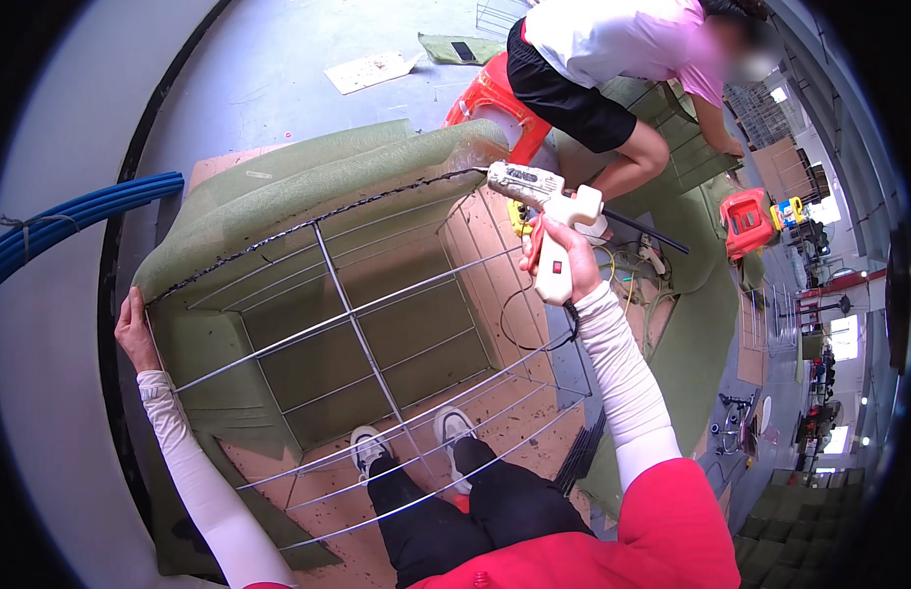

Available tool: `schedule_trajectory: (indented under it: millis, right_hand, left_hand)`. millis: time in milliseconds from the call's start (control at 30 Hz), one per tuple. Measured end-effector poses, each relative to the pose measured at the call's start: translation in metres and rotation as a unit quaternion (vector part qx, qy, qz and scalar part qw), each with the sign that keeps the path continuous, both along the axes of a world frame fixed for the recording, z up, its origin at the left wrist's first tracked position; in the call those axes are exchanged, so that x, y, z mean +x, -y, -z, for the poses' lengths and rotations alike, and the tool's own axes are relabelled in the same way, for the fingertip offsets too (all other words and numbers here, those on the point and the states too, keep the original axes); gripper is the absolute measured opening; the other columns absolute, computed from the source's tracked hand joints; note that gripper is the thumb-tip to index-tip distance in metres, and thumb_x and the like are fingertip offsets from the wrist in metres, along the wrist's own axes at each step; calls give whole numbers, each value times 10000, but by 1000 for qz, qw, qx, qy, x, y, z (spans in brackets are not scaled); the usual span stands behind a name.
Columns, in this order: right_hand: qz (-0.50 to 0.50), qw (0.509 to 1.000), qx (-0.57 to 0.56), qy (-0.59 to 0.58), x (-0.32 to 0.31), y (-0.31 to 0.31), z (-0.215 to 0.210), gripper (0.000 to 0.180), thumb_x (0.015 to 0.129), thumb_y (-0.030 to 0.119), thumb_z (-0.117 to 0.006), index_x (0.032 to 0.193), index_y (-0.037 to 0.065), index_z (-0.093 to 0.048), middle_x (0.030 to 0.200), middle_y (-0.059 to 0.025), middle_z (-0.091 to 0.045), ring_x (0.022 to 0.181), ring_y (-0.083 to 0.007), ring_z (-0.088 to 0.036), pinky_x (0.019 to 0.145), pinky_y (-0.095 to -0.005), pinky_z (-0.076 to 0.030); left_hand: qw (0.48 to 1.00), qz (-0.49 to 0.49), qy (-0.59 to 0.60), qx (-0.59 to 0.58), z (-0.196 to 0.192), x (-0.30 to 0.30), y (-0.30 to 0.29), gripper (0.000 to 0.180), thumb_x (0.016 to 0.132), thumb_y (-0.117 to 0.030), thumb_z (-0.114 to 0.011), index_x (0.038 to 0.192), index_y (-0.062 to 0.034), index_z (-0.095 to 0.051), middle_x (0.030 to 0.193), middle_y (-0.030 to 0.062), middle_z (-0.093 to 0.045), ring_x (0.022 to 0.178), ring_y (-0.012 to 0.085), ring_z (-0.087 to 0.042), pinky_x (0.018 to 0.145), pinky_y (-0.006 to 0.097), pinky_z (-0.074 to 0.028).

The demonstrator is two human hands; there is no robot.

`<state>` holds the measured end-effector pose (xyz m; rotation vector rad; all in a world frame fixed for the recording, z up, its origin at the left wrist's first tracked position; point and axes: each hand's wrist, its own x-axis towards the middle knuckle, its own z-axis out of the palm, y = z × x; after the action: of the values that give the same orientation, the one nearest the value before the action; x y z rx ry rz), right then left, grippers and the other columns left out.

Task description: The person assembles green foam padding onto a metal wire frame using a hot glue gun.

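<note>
My right hand (579,257) is closed round the handle of a white glue gun (571,206), a dark stick poking from its back. The gun's nozzle is at the far right end of a line of black glue (377,193). That line runs along the top edge of a box-shaped metal wire frame (352,312). Green textured sheet (308,177) covers the frame's far side and folds over beyond the edge. At the frame's far left corner, my left hand (136,339) grips the wire edge; some fingertips are hidden.
A co-worker (612,49) bends over green sheet at the far right, beside a red stool (494,98). Blue tubes (82,221) lie at left. Brown board (504,422) lies under my feet. A red tool case (747,224) and cables (632,285) are at right.
</note>
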<state>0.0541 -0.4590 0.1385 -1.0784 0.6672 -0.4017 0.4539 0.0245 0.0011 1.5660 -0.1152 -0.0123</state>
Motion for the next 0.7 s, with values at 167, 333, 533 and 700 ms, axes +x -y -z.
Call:
schedule_trajectory:
  millis: [167,333,533,700]
  right_hand:
    - [11,999,29,-12,-1,-2,0,246,903,240,-473,975,5,-483,655,-112,-568,567,-251,-606,524,-324,-493]
    - [22,999,28,-6,-5,6,-3,239,908,231,-465,985,4,-476,668,-114,-568,567,-243,-598,541,-338,-504]
    - [10,1000,23,-5,-9,6,4,246,915,226,-449,999,-4,-475,655,-106,-562,570,-240,-598,535,-331,-497]
    - [21,1000,20,-6,-12,7,0,245,913,247,-448,967,10,-480,646,-104,-561,562,-238,-596,508,-319,-488]
  left_hand:
    - [1000,3,-5,1,0,0,3,310,889,-234,-598,1073,14,-626,989,30,-640,854,73,-576,738,191,-453]
    - [999,-16,25,17,0,0,1,304,891,-252,-598,1045,6,-647,929,18,-644,808,60,-552,714,195,-439]
    - [1000,-2,8,9,-5,-5,6,306,893,-258,-595,1044,3,-648,925,17,-644,803,61,-551,710,197,-439]
    - [1000,-3,15,2,-5,-5,6,307,893,-263,-595,1037,2,-650,922,12,-643,798,59,-549,700,195,-438]
